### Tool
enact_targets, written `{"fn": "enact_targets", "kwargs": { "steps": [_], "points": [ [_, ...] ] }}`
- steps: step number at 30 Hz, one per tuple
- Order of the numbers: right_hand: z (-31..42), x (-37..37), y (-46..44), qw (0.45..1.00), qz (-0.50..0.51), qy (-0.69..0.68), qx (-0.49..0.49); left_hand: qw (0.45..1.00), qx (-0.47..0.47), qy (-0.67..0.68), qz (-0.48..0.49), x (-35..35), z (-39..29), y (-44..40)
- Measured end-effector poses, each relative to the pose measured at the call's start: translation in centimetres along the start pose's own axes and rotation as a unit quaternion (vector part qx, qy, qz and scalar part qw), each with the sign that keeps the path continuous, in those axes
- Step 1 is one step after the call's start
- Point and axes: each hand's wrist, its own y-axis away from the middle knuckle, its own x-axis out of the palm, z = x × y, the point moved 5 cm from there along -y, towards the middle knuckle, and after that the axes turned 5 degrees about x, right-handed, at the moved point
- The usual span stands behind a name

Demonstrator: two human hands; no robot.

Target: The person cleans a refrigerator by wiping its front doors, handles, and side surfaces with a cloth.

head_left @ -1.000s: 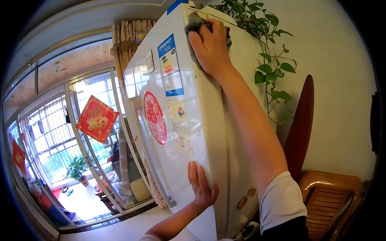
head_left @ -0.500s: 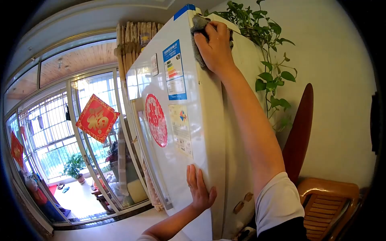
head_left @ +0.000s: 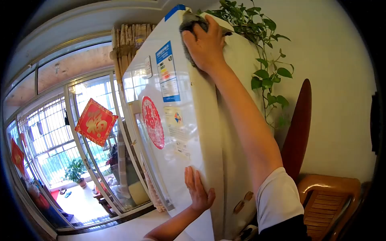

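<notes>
Near the top corner of a white refrigerator (head_left: 211, 152), a person's right hand (head_left: 207, 48) is clamped over a grey cloth (head_left: 187, 25), fingers bent and thumb pressing from the left. The bunched cloth sits against the edge of the door, and the curled grip likely serves to hold it snug around that corner.

Lower down, the left hand (head_left: 199, 195) lies palm-in against the front of the door, thumb apart from the fingers and nothing in its grasp; the flat contact appears meant to steady the door or the person, whose right arm reaches high overhead.

Between the two hands, a blue-bordered energy label (head_left: 168, 72), a red round paper-cut (head_left: 153, 122) and a pale printed label (head_left: 177, 120) lie flat on the door front, evidently stuck there for display.

Atop the refrigerator, a leafy plant (head_left: 267, 74) trails vines down the far side, its perch probably chosen to let them hang. A wooden chair (head_left: 329, 180) stands at right.
</notes>
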Motion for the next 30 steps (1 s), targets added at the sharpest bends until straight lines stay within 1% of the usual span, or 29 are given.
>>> {"fn": "enact_targets", "kwargs": {
  "steps": [1, 3, 5, 7, 8, 9, 11, 12, 15, 17, 19, 20, 21, 23, 24, 26, 28, 30],
  "points": [
    [-0.4, -0.1, 0.3, 1.000, -0.003, 0.004, 0.006, 1.000, -0.001, 0.004, -0.005, 0.0, 0.0, 0.0],
    [-0.6, -0.1, 1.0, 0.996, 0.022, -0.051, -0.070, 1.000, 0.002, 0.011, -0.007, 0.2, 0.0, 0.0],
    [-2.7, -0.2, 0.3, 0.995, 0.030, -0.060, -0.073, 1.000, 0.005, 0.008, -0.011, 0.0, 0.0, 0.0],
    [-6.9, 0.4, -0.9, 0.999, 0.019, 0.008, 0.028, 1.000, 0.003, 0.010, -0.007, 0.1, 0.1, 0.2],
    [-8.8, 0.1, -1.1, 0.992, 0.065, 0.003, 0.112, 1.000, -0.001, 0.012, -0.011, 0.1, 0.1, 0.2],
    [-8.7, 0.4, -1.3, 0.992, 0.064, 0.001, 0.111, 1.000, 0.000, 0.011, -0.012, 0.2, 0.1, 0.1],
    [-8.9, 0.3, -1.2, 0.988, -0.016, 0.054, 0.145, 1.000, 0.002, 0.008, -0.008, 0.1, 0.2, 0.2],
    [-8.8, 0.2, -1.4, 0.988, -0.017, 0.054, 0.146, 1.000, 0.002, 0.008, -0.007, 0.2, 0.2, 0.3],
    [-7.4, 0.1, -1.8, 0.997, 0.009, -0.076, -0.033, 1.000, 0.000, 0.016, -0.018, 0.4, 0.3, 0.6],
    [-8.5, -0.1, -2.0, 0.997, 0.013, -0.078, -0.022, 1.000, -0.009, 0.018, -0.016, 0.4, 0.4, 0.8],
    [-11.9, 0.8, -2.2, 0.993, 0.042, 0.026, 0.103, 1.000, -0.008, 0.019, -0.012, 0.4, 0.4, 0.7],
    [-13.5, 1.3, -2.2, 0.987, 0.079, 0.067, 0.124, 1.000, -0.009, 0.017, -0.013, 0.4, 0.4, 0.7],
    [-14.2, 1.2, -1.8, 0.987, 0.080, 0.068, 0.125, 1.000, -0.009, 0.017, -0.011, 0.4, 0.4, 0.8],
    [-16.4, 0.6, -1.0, 0.963, 0.026, 0.101, 0.249, 1.000, -0.013, 0.013, -0.005, 0.3, 0.4, 0.7],
    [-16.2, 0.5, -0.6, 0.963, 0.027, 0.102, 0.248, 1.000, -0.013, 0.013, -0.006, 0.3, 0.4, 0.7],
    [-15.7, -0.8, 1.6, 0.951, 0.000, 0.101, 0.291, 1.000, -0.017, 0.010, -0.007, 0.2, 0.2, 0.6],
    [-14.4, -1.4, 4.0, 0.961, 0.045, 0.104, 0.252, 1.000, -0.021, 0.012, -0.008, 0.4, 0.4, 0.8],
    [-12.0, -1.9, 7.8, 0.979, 0.119, 0.073, 0.147, 1.000, -0.025, 0.013, -0.007, 0.3, 0.5, 0.8]
  ]
}}
